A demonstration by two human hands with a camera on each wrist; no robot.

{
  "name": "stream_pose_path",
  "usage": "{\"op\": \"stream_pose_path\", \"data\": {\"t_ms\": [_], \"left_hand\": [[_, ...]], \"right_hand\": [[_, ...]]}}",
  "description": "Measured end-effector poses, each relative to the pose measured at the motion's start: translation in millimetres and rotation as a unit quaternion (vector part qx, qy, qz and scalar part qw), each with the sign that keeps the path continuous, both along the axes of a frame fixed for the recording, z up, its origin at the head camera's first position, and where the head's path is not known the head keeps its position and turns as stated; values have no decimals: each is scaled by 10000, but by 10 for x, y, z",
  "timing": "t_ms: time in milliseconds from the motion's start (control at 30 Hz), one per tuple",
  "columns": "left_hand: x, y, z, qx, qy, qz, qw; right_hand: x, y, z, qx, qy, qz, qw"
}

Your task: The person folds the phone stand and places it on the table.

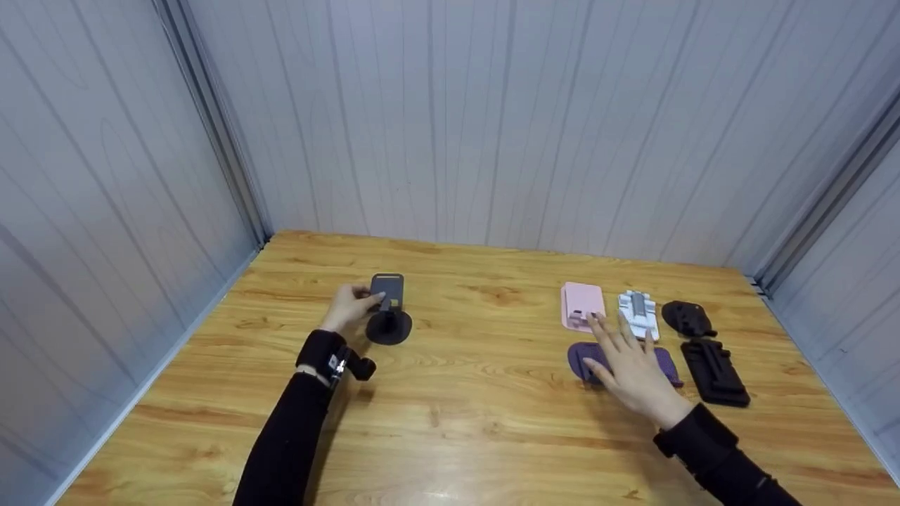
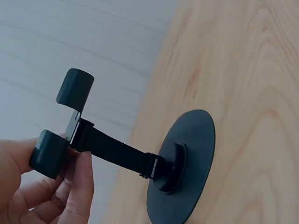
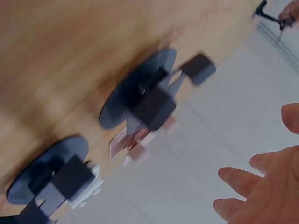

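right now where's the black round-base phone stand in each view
Head: black stand left of centre, left hand holding its clamp.
Left wrist: fills centre, round base on wooden table.
Right wrist: tiny at top right, blurry.
Shared landmark: the wooden table.

Right wrist view was motion-blurred. My right hand (image 1: 636, 372) covered most of the purple stand (image 1: 668, 365). My left hand (image 2: 44, 186) was cut off at frame edge.

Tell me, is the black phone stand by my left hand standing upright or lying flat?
Upright: the black phone stand sits on its round base, arm raised, left hand gripping its cradle.
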State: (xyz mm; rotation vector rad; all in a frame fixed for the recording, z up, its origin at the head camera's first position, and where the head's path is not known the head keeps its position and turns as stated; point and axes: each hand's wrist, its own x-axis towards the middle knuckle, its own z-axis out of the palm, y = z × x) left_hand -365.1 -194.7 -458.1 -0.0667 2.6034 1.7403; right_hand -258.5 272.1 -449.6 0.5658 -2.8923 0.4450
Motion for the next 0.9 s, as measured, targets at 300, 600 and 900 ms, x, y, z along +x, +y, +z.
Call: {"op": "stream_pose_path", "data": {"t_ms": [300, 600, 900], "left_hand": [[42, 25, 82, 1124, -548, 22, 9921], [162, 228, 220, 1110, -180, -362, 9930], [323, 663, 392, 977, 259, -930, 9905]], "right_hand": [[145, -235, -96, -202, 23, 417, 9989], [257, -450, -102, -188, -341, 727, 9966], [298, -604, -177, -341, -473, 866, 9945]]}}
